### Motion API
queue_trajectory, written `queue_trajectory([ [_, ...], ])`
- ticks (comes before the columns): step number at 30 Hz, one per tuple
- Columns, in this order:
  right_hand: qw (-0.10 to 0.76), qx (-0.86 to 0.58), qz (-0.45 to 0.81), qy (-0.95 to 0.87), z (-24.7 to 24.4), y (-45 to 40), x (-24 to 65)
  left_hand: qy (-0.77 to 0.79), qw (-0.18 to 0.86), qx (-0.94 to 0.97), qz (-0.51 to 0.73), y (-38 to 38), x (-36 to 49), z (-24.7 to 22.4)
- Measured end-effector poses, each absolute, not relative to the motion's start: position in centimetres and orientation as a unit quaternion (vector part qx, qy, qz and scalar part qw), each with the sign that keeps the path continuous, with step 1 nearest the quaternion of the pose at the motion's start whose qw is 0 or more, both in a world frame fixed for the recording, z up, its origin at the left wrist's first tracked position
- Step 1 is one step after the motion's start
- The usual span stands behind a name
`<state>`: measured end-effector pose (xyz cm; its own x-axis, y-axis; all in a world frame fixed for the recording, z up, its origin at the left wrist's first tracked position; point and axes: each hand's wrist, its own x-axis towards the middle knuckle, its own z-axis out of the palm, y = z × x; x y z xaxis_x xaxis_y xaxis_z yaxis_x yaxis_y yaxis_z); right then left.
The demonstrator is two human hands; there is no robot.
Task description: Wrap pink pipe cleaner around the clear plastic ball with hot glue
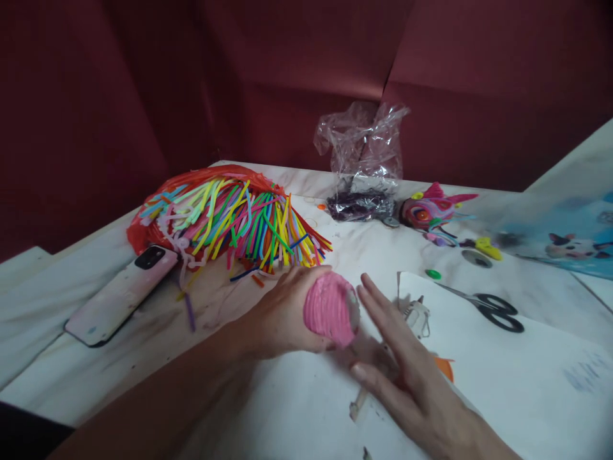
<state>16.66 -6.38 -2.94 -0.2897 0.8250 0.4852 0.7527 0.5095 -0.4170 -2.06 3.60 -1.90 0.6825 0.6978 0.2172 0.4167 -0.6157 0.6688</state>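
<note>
item: pink wrapped ball [330, 308], mid-table near the front edge, gripped in left hand [282, 313]. right hand [397, 364] open, flat, fingers beside ball. advice: keep grip firm w/ palm steadying wrap. pipe cleaners [239, 220] toward the far-left corner, scissors [498, 310] at right.

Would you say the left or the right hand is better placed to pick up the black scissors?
Probably right: the right hand lies open, flat and free, nearer the scissors, while the left hand grips the pink wrapped object.
</note>
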Motion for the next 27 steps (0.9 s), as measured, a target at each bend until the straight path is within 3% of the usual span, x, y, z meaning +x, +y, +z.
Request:
queue_trajectory([
  [4, 0.41, -0.552, 0.057, -0.724, -3.6, -6.5, 17.8, 0.368, 0.334, 0.814, 0.301, 5.0, -2.5, -2.4],
  [8, 0.377, -0.557, 0.04, -0.739, -4.5, -6.4, 18.0, 0.357, 0.341, 0.817, 0.297, 5.4, -2.8, -2.8],
  [14, 0.322, -0.494, 0.019, -0.808, -4.3, -6.4, 17.2, 0.329, 0.446, 0.763, 0.334, 5.2, -2.4, -3.4],
  [27, 0.333, -0.484, 0.018, -0.809, -4.4, -6.7, 17.3, 0.383, 0.532, 0.675, 0.338, 6.4, -4.0, -1.7],
])
